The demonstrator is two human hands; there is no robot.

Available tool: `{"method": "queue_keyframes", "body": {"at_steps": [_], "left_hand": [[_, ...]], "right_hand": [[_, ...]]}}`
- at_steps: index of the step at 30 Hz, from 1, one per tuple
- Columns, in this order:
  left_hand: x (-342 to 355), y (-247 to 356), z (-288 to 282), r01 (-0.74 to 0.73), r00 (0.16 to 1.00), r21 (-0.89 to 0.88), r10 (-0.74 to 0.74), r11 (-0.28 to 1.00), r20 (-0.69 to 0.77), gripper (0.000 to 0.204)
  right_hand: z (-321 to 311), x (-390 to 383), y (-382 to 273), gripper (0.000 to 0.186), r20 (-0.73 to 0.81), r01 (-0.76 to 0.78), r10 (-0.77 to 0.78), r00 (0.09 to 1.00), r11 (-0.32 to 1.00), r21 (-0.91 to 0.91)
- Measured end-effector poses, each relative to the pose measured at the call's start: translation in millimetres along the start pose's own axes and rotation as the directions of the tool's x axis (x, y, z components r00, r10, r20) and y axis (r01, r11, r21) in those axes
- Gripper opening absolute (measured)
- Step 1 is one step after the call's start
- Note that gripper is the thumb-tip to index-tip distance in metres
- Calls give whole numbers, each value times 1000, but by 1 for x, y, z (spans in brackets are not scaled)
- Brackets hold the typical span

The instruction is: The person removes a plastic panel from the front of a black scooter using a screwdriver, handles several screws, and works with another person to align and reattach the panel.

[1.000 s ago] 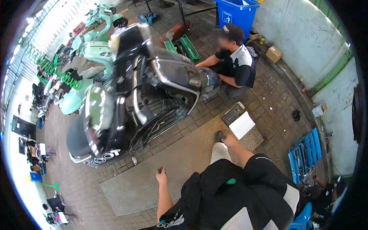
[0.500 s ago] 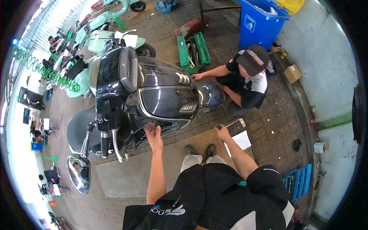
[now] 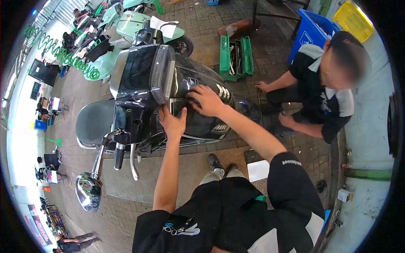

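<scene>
A dark, glossy scooter [image 3: 141,78] stands in front of me, its handlebar and round chrome mirror [image 3: 87,192] at the left. My left hand [image 3: 172,124] touches the inner edge of the scooter's front panel [image 3: 202,124], near the headlight [image 3: 162,74], with thumb and fingers apart. Across the top of that panel lies my right hand [image 3: 206,101], fingers spread and a little bent near the small badge. Neither hand visibly holds a loose part. The fingertips of my left hand are partly hidden at the panel's edge.
A co-worker [image 3: 320,88] crouches at the right by the front wheel. Beyond the scooter sits an open green toolbox [image 3: 236,59] with tools. A blue bin [image 3: 310,36] stands at the far right. White paper [image 3: 258,170] lies near my feet on a mat [image 3: 139,185]. Mint-green scooters [image 3: 133,25] stand behind.
My right hand has moved from beside my body onto the front panel. My left hand has moved up to the panel's edge. The co-worker has leaned back, a hand off the scooter.
</scene>
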State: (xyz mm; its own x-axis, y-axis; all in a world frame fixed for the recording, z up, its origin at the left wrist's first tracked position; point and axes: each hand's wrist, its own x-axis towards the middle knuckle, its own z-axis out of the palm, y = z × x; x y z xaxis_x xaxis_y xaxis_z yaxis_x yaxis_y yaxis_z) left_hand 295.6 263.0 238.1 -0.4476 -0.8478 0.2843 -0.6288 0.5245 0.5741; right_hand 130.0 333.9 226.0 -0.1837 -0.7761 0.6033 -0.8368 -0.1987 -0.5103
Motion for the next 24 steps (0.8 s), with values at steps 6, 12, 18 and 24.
{"method": "queue_keyframes", "body": {"at_steps": [6, 12, 18, 24], "left_hand": [[21, 19, 7, 97, 995, 131, -93, 987, -33, 75], [45, 61, -13, 331, 915, 130, -352, 935, 200, 93], [43, 75, 19, 316, 933, 243, -254, 917, -255, 79], [54, 77, 39, 372, 860, 321, -193, 871, -473, 71]], "right_hand": [[13, 80, 54, 42, 110, -259, 260, 959, 966, -20], [55, 124, 79, 41, 186, -146, 153, 971, 988, -52], [52, 138, 71, 43, 209, -85, 62, 976, 991, 107], [48, 148, 88, 37, 326, 274, -304, 895, 952, 135]]}}
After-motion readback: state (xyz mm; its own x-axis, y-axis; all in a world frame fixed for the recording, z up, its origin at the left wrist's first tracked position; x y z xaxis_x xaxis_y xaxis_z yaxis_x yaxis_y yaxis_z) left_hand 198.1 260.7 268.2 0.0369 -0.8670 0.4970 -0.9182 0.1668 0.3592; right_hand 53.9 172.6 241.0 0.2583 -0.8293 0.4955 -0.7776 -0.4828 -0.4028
